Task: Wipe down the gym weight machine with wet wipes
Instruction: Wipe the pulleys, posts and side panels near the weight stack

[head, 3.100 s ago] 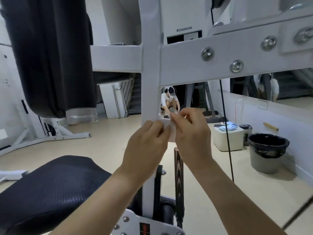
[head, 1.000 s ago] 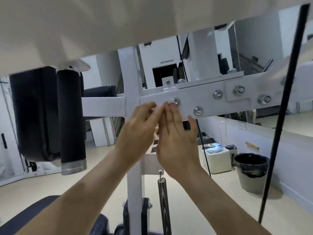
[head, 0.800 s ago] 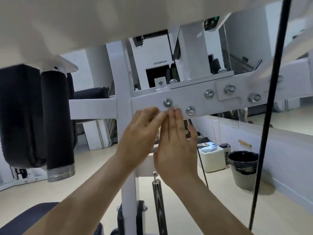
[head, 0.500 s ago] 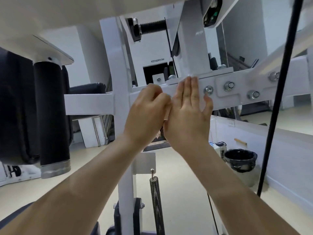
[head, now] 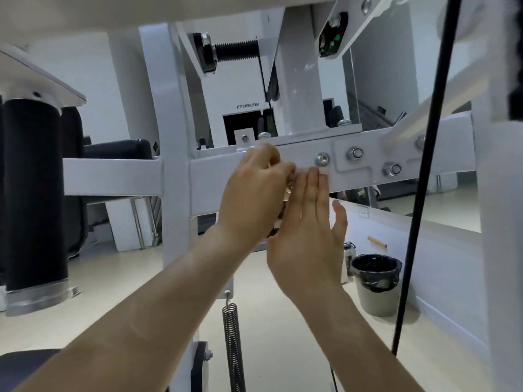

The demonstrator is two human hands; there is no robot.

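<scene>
Close to the lens, two bare forearms reach up past a coiled steel spring [head: 232,335] to the white crossbar [head: 209,182] of a gym weight machine. The left hand [head: 254,190] is clenched, its curled fingertips apparently pinching one end of a wet wipe [head: 305,170], likely to stop the thin sheet bunching. The right hand [head: 308,222] is flat, fingers [head: 312,190] straight and together, thumb spread. It presses the wipe against the bar face, a pose that suits spreading pressure over a broad painted surface. The wipe itself shows only as a pale strip at the right fingertips, white on white. It lies just left of a hex bolt [head: 322,159], which looks like the next obstacle for a rightward stroke.

The bar meets an upright post [head: 172,137] to the left, and a black cable [head: 424,179] hangs to the right. A black roller pad [head: 34,193] stands at the far left.

Well beyond, on the floor by the wall, a grey waste bin [head: 376,301] lined with a black bag waits, presumably for spent wipes. Its contents cannot be made out from this angle. A small bottle [head: 347,250] stands just beside it.
</scene>
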